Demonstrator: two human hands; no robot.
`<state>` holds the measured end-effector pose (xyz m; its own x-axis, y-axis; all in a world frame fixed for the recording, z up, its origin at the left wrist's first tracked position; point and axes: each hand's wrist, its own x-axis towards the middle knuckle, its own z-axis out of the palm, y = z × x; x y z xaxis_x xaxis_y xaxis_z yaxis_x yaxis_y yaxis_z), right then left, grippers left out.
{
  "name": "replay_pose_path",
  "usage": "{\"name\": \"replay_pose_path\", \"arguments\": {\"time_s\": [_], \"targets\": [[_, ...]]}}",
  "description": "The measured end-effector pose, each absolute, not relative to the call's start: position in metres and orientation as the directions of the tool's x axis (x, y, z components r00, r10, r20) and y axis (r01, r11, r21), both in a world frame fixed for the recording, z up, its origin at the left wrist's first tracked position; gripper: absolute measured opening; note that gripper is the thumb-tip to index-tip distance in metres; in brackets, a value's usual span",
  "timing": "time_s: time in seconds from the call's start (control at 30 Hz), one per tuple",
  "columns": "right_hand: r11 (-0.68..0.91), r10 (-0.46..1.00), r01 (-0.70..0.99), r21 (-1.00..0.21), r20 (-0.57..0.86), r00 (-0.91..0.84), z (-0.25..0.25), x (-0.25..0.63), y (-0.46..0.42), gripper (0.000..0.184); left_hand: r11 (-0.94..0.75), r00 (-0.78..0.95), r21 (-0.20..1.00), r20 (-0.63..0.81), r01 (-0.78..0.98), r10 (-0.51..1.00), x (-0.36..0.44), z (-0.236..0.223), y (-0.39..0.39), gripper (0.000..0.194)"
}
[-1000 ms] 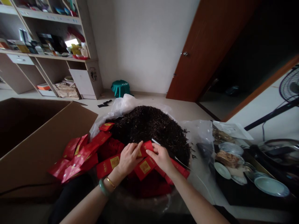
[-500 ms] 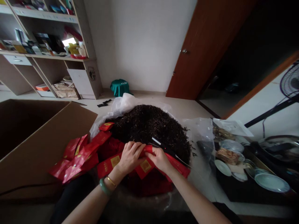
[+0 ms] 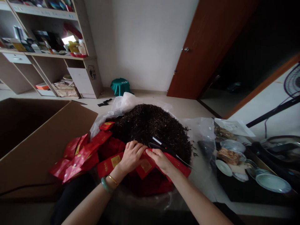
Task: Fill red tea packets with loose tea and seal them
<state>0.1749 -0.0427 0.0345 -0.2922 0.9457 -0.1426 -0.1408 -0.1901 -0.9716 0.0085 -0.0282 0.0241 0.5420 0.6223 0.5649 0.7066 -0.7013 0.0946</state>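
My left hand [image 3: 131, 157] and my right hand [image 3: 161, 160] are close together, fingers pinched on the upper edge of a red packet [image 3: 145, 158]. Behind them rises a heap of dark loose tea leaves [image 3: 150, 122] on clear plastic sheeting [image 3: 127, 101]. A slim dark device [image 3: 164, 147] with a white strip, a small red light and a pale cord lies at the heap's near side, just beyond my right hand. More red packets [image 3: 81, 159] are piled to the left, and others lie beneath my hands. Both wrists are bare except for two bangles on the left.
An open cardboard box [image 3: 53, 134] stands at left. To the right, a dark tray [image 3: 236, 190] holds dishes and a tub of brown pieces [image 3: 231, 154]. Farther off are a shelf desk [image 3: 55, 56], a green-covered stool [image 3: 120, 87], a brown door [image 3: 199, 47] and a fan [image 3: 292, 81].
The top edge of the red packet has dropped slightly between my hands, and my right fingers have straightened along it. The camera view has shifted a little.
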Motion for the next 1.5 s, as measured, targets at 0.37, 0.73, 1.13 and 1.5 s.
{"name": "replay_pose_path", "arguments": {"time_s": [0.37,0.73,1.13,1.5], "targets": [[-0.309,0.923,-0.252,-0.917,-0.225,-0.312,0.035,0.174,-0.044,0.038,-0.707,0.553,0.1,0.551,0.7,0.625,0.009,0.017,-0.032,0.044],[-0.384,0.899,-0.46,-0.8,-0.211,-0.383,0.039,0.17,-0.046,0.032,-0.736,0.54,0.239,0.545,0.634,0.641,0.007,0.018,-0.026,0.043],[-0.403,0.841,-0.373,-0.836,-0.178,-0.512,0.043,0.178,-0.038,0.043,-0.685,0.551,0.067,0.54,0.725,0.637,0.009,0.018,-0.027,0.055],[-0.487,0.772,-0.387,-0.783,-0.179,-0.61,0.055,0.175,-0.041,0.061,-0.654,0.519,0.05,0.565,0.755,0.641,0.014,0.014,-0.03,0.053]]}}
